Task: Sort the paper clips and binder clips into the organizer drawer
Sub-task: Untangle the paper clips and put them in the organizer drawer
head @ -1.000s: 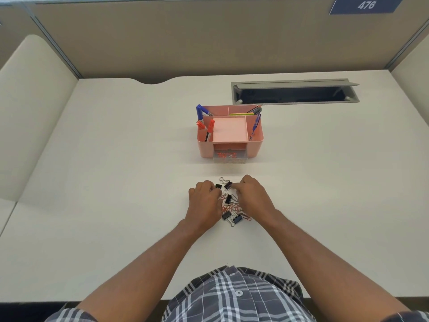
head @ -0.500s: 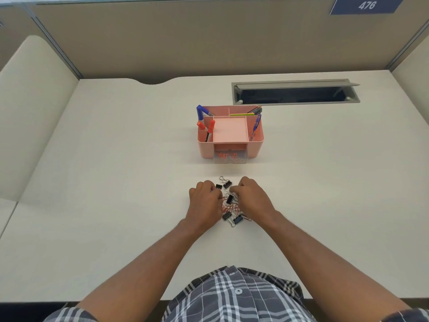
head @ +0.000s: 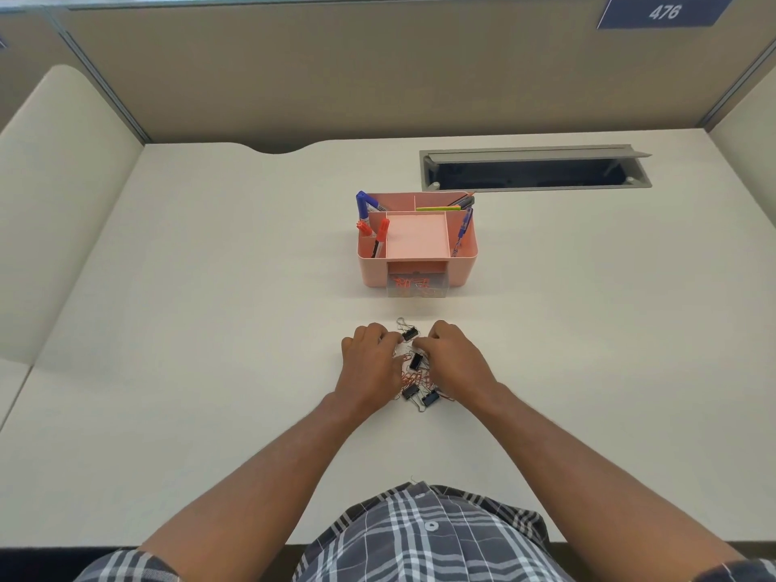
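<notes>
Item: clip sorting, part done by the look of it. Organizer (head: 462, 262): pink plastic, standing on the white table (head: 210, 329) well beyond the hands, with pens and markers upright in its side and rear compartments. Organizer drawer (head: 417, 285): clear, pulled out at the front, holding several orange paper clips (head: 409, 282); no binder clip can be made out inside it, though the contents are small and partly blurred. Loose pile (head: 415, 378): orange paper clips tangled with black binder clips, lying on the table between the two hands and apart from the drawer. Binder clips counted in the open: one at the far edge of the pile (head: 409, 333), one in the middle (head: 415, 361), two at the near edge (head: 420, 396); others may lie hidden under the hands. Left hand (head: 371, 369): knuckles up, fingers curled down onto the left side of the pile; whether it grips a clip cannot be told. Right hand (head: 455, 359): likewise curled, fingertips at the far middle of the pile just beside the far binder clip; a pinch looks likely but the grasp itself is hidden. Assessment: a first share of paper clips is in the drawer; most of the pile, and seemingly every binder clip, remains to be carried across.
</notes>
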`<control>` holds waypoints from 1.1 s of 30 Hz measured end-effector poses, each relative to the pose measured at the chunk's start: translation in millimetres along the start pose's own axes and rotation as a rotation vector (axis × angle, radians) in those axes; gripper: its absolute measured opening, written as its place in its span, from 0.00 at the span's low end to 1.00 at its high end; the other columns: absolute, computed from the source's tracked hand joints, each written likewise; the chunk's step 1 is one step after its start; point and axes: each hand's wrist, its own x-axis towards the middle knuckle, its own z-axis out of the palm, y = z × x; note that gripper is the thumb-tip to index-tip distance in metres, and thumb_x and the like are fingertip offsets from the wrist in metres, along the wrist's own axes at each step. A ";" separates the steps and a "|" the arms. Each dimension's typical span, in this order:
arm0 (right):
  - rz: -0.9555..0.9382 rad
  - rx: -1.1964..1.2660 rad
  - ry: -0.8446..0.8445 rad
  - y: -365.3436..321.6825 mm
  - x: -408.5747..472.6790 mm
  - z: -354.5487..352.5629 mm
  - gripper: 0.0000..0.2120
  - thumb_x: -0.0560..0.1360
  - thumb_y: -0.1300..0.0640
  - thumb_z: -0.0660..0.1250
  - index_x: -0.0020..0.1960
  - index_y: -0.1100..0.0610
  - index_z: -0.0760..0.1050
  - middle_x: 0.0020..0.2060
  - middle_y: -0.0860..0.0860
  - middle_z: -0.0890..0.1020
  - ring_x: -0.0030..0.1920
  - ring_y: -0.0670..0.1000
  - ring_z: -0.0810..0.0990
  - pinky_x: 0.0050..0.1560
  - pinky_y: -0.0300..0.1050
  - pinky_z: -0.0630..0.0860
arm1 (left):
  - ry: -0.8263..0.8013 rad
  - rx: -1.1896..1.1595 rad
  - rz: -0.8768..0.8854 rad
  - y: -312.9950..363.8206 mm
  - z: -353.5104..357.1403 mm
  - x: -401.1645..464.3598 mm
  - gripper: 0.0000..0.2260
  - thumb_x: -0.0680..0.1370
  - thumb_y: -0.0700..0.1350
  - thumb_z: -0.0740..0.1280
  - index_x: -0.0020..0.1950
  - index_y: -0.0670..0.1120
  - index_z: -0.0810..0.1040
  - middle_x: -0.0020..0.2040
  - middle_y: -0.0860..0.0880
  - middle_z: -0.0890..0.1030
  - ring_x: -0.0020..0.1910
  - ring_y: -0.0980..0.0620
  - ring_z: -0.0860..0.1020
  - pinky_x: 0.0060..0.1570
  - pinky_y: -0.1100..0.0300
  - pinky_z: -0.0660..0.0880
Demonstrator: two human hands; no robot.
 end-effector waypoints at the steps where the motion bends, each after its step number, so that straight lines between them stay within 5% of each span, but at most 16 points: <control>1: 0.013 0.016 0.010 -0.2 0.2 -0.8 0.22 0.71 0.68 0.64 0.63 0.54 0.76 0.48 0.51 0.71 0.52 0.54 0.70 0.41 0.50 0.74 | 0.009 -0.010 -0.001 1.7 -1.2 2.2 0.15 0.72 0.43 0.69 0.58 0.49 0.77 0.52 0.48 0.75 0.53 0.44 0.72 0.49 0.49 0.66; 10: -0.004 -0.036 0.019 1.0 0.9 0.3 0.30 0.74 0.67 0.63 0.74 0.51 0.65 0.50 0.52 0.70 0.53 0.54 0.69 0.37 0.48 0.72 | -0.015 0.052 0.045 6.5 -2.1 23.1 0.14 0.75 0.41 0.65 0.59 0.51 0.80 0.54 0.48 0.76 0.54 0.44 0.71 0.48 0.50 0.64; 20: 0.044 0.013 0.128 1.7 6.0 8.2 0.10 0.74 0.66 0.61 0.53 0.58 0.74 0.47 0.52 0.71 0.50 0.55 0.71 0.37 0.49 0.73 | -0.047 0.050 0.016 6.4 -2.2 29.1 0.12 0.77 0.44 0.64 0.60 0.49 0.77 0.56 0.51 0.80 0.57 0.45 0.71 0.52 0.50 0.64; 25: 0.049 0.088 0.121 -0.3 18.5 2.3 0.11 0.78 0.61 0.61 0.59 0.59 0.75 0.52 0.54 0.73 0.54 0.56 0.72 0.45 0.51 0.75 | -0.080 0.007 -0.014 1.6 -6.7 35.6 0.17 0.77 0.48 0.67 0.65 0.50 0.74 0.59 0.49 0.78 0.60 0.44 0.70 0.55 0.49 0.65; 33: 0.099 0.173 0.162 0.9 24.9 -0.2 0.14 0.78 0.61 0.63 0.63 0.58 0.76 0.56 0.55 0.75 0.58 0.56 0.73 0.51 0.51 0.75 | -0.084 0.087 0.067 0.5 -1.9 37.3 0.07 0.76 0.46 0.67 0.52 0.49 0.80 0.50 0.50 0.79 0.53 0.45 0.73 0.48 0.51 0.65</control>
